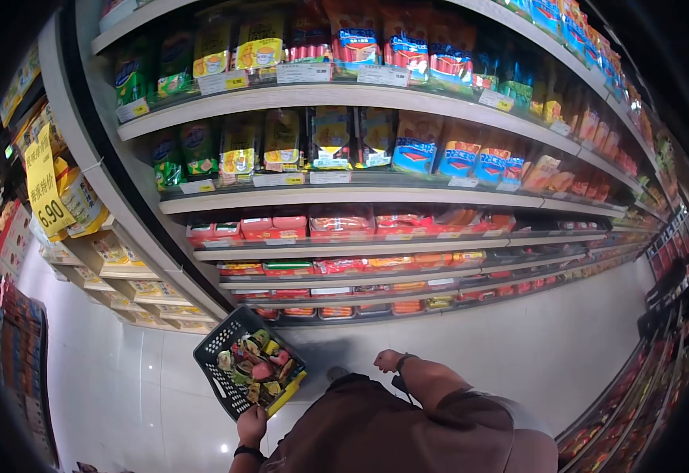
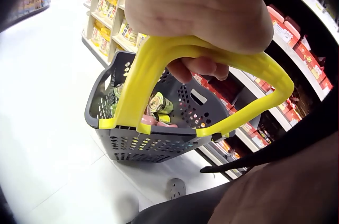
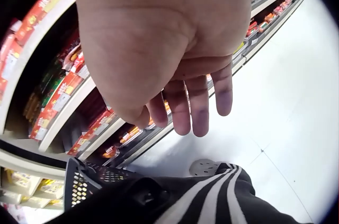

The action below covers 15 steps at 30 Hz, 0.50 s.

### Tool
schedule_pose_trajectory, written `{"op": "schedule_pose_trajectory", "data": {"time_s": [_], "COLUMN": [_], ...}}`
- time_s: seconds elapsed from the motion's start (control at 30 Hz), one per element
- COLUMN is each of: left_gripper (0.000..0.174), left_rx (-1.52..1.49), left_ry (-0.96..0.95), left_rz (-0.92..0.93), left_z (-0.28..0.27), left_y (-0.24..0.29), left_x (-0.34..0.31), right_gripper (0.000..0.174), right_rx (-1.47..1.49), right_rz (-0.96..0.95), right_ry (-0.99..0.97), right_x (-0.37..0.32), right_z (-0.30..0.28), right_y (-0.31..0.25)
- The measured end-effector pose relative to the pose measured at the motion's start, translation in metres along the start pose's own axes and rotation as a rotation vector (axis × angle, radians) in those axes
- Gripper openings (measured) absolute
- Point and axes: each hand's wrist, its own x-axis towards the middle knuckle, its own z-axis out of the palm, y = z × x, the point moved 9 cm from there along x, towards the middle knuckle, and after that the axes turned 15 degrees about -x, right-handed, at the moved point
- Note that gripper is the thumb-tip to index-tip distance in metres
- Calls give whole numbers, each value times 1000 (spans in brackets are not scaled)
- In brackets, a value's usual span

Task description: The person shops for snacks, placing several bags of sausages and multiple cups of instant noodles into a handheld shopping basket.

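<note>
My left hand grips the yellow handle of a dark grey shopping basket, its fingers curled under the bar. Inside the perforated basket lie several packaged goods, among them pink and green packs and a jar-like container with a green label. In the head view the basket hangs at the lower left, in front of the person. My right hand hangs at the person's right side, holding nothing, its fingers loosely bent downward.
Long shelves of packaged sausages and snacks curve across the front. A side rack with a yellow price sign stands at left. More goods line a low display at right. Pale tiled floor runs between them.
</note>
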Motion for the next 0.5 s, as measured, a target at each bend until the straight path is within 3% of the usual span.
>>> {"op": "schedule_pose_trajectory", "data": {"time_s": [0.13,0.2,0.5], "left_gripper": [39,40,48], "left_rx": [-15,-128,-193], "left_ry": [-52,-195,-327], "left_rz": [-3,-186,-362], "left_z": [2,14,29], "left_y": [4,-14,-36], "left_x": [5,6,17], "right_gripper": [30,30,32], "right_rx": [-30,1,-12], "right_rz": [26,32,15], "right_ry": [-15,17,2], "right_x": [2,0,18], "right_z": [-4,-13,-38], "right_y": [21,26,19]}}
